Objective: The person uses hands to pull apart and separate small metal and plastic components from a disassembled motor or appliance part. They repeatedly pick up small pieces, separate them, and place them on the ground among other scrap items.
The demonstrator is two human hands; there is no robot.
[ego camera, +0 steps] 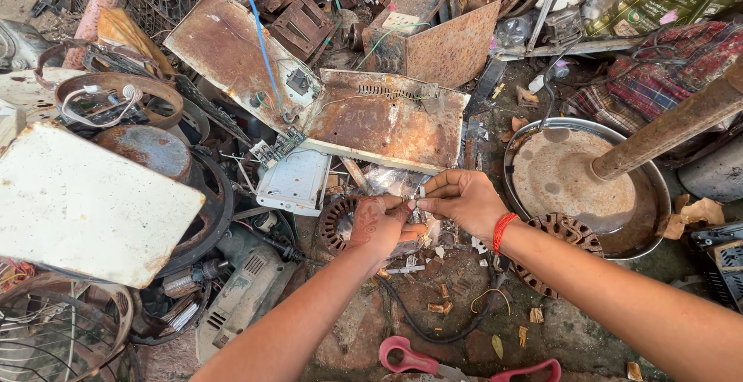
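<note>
My left hand (379,226) and my right hand (464,200) meet at the middle of the view over a scrap pile. Both pinch a small pale metal part (418,195) between their fingertips. A red thread band circles my right wrist (503,231). Under the hands lie a clear plastic piece (391,181) and a round rusty motor core (334,223). A black cable (433,324) curves on the ground below my arms.
Rusty sheet-metal panels (387,119) lie behind the hands. A round metal fan base (569,185) with a rusty pole (673,126) is at right. A white slab (77,204) sits left. Red-handled cutters (464,365) lie at the bottom edge. Wire grilles and motors crowd the left.
</note>
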